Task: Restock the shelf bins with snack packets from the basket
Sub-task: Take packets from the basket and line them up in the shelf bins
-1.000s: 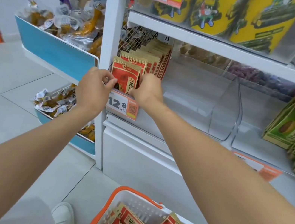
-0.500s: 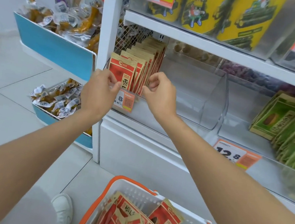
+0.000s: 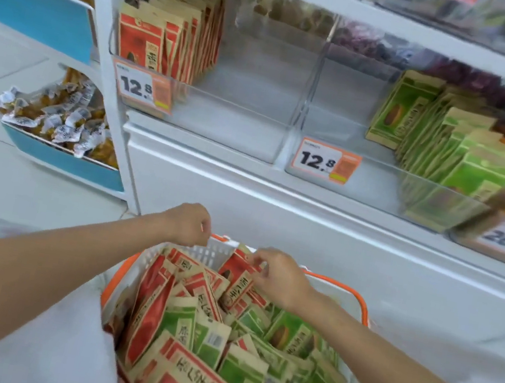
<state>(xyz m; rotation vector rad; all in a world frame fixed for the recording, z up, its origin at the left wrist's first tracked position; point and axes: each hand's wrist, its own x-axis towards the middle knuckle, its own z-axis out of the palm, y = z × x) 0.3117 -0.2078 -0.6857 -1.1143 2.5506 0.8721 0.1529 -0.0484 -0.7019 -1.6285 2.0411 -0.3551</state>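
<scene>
Head view: your right hand [image 3: 279,280] pinches the top edge of a red packet [image 3: 237,278] in the basket [image 3: 362,307], fingers [image 3: 260,263] clamped on it, ready to lift toward the part-filled bin [image 3: 239,141]. Your left hand [image 3: 188,224] curls by the rim; I cannot tell whether it grips anything.

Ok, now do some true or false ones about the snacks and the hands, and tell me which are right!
1. The right hand pinches a red packet at the far end of the basket. True.
2. Everything in the basket is red. False: green packets lie in it too.
3. The left shelf bin is packed full. False: its red shelf packets fill only the left side.
4. The left price tag and the middle price tag both read 12.8. True.
</scene>
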